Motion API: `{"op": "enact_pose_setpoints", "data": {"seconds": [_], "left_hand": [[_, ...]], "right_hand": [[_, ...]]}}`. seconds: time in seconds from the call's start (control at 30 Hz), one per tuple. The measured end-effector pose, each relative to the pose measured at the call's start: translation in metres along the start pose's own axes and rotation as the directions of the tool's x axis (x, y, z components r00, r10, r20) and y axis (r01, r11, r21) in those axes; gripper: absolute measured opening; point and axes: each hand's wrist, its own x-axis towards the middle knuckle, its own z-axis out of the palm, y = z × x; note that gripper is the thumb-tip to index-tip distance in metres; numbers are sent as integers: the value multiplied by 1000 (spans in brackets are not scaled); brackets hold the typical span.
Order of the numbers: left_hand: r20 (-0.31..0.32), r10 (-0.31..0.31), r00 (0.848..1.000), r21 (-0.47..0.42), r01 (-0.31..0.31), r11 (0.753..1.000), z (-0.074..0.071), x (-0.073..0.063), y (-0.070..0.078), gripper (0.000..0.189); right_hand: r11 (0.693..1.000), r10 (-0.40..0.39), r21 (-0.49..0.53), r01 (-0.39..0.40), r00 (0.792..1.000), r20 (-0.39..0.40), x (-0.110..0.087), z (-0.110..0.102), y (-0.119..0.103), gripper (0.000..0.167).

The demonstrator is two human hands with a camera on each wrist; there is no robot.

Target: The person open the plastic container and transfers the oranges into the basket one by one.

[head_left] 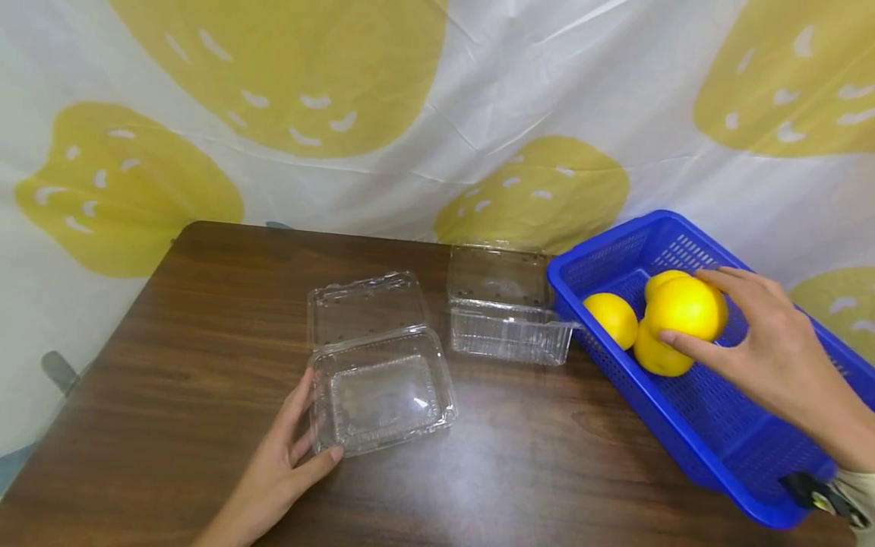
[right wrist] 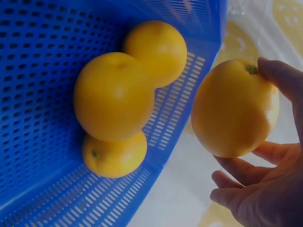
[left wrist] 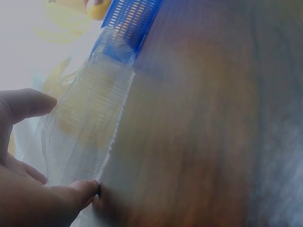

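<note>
My right hand (head_left: 779, 342) holds an orange (right wrist: 234, 109) between thumb and fingers, above the blue plastic basket (head_left: 604, 238) in the head view. Its stem end shows near a fingertip in the right wrist view. Three more oranges (right wrist: 113, 97) lie together inside the basket. On the left, my left hand (head_left: 283, 456) grips the near left side of a clear plastic clamshell container (head_left: 383, 395), thumb at its front corner and fingers along its side. That container stands with its lid (head_left: 369, 308) folded back, and only bare plastic shows inside.
Behind and right of the gripped container, a second clear clamshell (head_left: 509, 334) stands lid-up against the basket's corner. All stand on a dark brown wooden table (head_left: 191, 365). A white cloth (head_left: 383, 197) with yellow printed shapes hangs along the back edge.
</note>
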Motion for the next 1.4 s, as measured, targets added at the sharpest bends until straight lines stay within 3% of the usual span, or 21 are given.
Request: {"op": "enact_pose_setpoints", "data": {"seconds": [0.47,1.17,1.4], "left_hand": [[-8,27,1000,1,-27,1000,0,-1,-1,108],[3,19,1000,-1,-19,1000,0,0,-1,107],[8,22,1000,-23,-22,999,-1,-2,-1,107]], "right_hand": [[999,12,-34,-11,1000,20,2,-5,21,78],[994,52,-97,-45,996,74,12,-10,56,77],[987,106,-130,-93,990,97,13,-12,64,80]]}}
